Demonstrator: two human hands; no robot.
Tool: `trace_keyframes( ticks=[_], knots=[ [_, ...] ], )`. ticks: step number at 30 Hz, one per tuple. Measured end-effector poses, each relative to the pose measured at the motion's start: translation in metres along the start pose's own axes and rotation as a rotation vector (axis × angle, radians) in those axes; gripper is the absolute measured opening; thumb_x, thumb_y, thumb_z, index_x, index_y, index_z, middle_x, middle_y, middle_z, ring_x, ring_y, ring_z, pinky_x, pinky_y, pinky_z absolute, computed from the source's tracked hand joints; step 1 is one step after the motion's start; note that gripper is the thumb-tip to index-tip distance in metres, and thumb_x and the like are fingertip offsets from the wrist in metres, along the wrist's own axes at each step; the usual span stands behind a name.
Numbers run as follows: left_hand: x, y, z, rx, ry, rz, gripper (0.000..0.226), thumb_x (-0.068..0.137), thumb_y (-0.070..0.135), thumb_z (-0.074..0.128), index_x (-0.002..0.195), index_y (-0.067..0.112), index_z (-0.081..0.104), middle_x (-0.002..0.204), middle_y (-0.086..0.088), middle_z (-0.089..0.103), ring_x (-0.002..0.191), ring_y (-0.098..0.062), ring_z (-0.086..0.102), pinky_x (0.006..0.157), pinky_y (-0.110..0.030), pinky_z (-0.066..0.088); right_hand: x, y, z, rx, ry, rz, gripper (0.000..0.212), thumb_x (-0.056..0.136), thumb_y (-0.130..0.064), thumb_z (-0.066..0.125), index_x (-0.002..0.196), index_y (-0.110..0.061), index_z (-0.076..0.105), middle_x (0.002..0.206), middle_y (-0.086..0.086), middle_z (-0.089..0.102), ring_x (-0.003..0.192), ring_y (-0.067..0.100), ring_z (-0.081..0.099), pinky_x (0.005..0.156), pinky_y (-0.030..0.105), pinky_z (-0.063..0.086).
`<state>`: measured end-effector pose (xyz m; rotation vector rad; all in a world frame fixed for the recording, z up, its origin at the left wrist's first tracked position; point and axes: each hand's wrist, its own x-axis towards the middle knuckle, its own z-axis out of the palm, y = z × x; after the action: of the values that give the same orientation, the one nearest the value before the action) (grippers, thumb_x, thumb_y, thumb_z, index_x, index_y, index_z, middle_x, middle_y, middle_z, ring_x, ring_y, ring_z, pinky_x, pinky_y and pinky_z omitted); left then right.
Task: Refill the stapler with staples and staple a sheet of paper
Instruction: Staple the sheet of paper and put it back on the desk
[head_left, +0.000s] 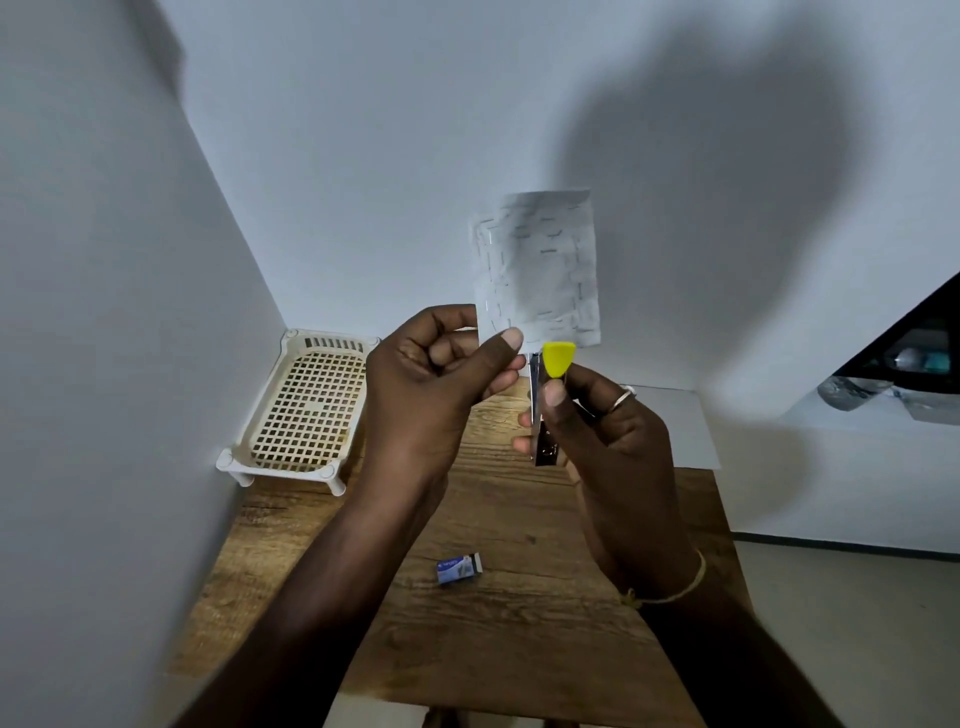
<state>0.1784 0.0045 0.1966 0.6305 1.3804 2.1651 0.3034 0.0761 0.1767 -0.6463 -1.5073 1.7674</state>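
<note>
Light: dim, cool, from behind the camera
Shadow: broad soft blot on the wall (701, 171) (head-shaped)
Blur: paper (543, 270) slightly soft
Edges: wide-angle bending

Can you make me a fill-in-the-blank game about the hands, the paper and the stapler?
1. The stapler in the right hand has a ____ tip.
2. The left hand pinches the paper at its ____ left corner.
3. The staple box lies on the ____ table.
4. The white basket stands at the table's back ____ corner.
Missing words: yellow, bottom, wooden, left.
</note>
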Motion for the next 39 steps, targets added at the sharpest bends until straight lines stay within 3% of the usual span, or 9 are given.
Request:
trace_keyframes(
  ticks=[4,9,12,15,21,39],
  knots=[
    [-0.0018,0.0,-0.0038,0.039,-0.03,-0.001,0.027,0.079,0.005,0.085,0.098,0.018,0.072,0.071,-0.007,0.074,0.074,-0.026,0.078,0.067,-0.029,0.06,0.0007,0.0002,0.0011,0.013,0.003,0.001,0.044,0.084,-0.054,0.072,0.109,-0.018,0.076,0.102,0.019,0.075,0.098,0.042,0.071,0.083,0.064,0.058],
    [-0.0036,0.0007,-0.0049,0.05,-0.056,0.006,0.028,0.079,0.006,0.085,0.103,0.01,0.071,0.079,-0.014,0.077,0.077,-0.026,0.078,0.069,-0.03,0.06,0.0023,-0.0032,0.0034,0.051,0.011,-0.009,0.043,0.079,-0.058,0.075,0.104,-0.024,0.078,0.091,0.008,0.075,0.082,0.022,0.071,0.068,0.037,0.059],
    [-0.0047,0.0015,-0.0052,0.048,-0.062,0.011,0.019,0.08,0.006,0.084,0.093,0.014,0.072,0.077,-0.005,0.076,0.078,-0.024,0.077,0.07,-0.03,0.06,0.0022,-0.0028,0.0032,0.023,-0.008,-0.008,0.042,0.078,-0.059,0.074,0.1,-0.023,0.078,0.085,0.005,0.075,0.078,0.017,0.071,0.068,0.033,0.058],
    [-0.0057,0.0018,-0.005,0.064,-0.059,0.016,0.018,0.08,0.006,0.085,0.083,0.019,0.073,0.081,-0.008,0.075,0.077,-0.025,0.077,0.07,-0.03,0.06,0.0018,-0.0034,0.0039,0.027,-0.005,-0.001,0.042,0.078,-0.059,0.074,0.097,-0.022,0.079,0.083,0.006,0.075,0.076,0.018,0.071,0.067,0.033,0.059],
    [-0.0052,0.0008,-0.0052,0.047,-0.062,-0.017,0.018,0.079,0.006,0.085,0.093,0.012,0.074,0.081,-0.006,0.076,0.077,-0.021,0.075,0.07,-0.029,0.059,0.0032,-0.0026,0.0056,0.027,0.006,0.016,0.032,0.084,-0.048,0.071,0.095,-0.019,0.078,0.081,0.008,0.074,0.073,0.019,0.07,0.067,0.033,0.058],
    [-0.0004,-0.0039,-0.007,-0.009,-0.086,-0.12,0.024,0.074,0.012,0.086,0.095,0.009,0.075,0.088,-0.013,0.078,0.081,-0.02,0.075,0.072,-0.027,0.059,0.0091,-0.0036,0.0036,0.058,0.005,0.061,0.034,0.079,-0.048,0.076,0.092,-0.016,0.077,0.078,0.009,0.073,0.07,0.02,0.07,0.065,0.032,0.056]
  ],
)
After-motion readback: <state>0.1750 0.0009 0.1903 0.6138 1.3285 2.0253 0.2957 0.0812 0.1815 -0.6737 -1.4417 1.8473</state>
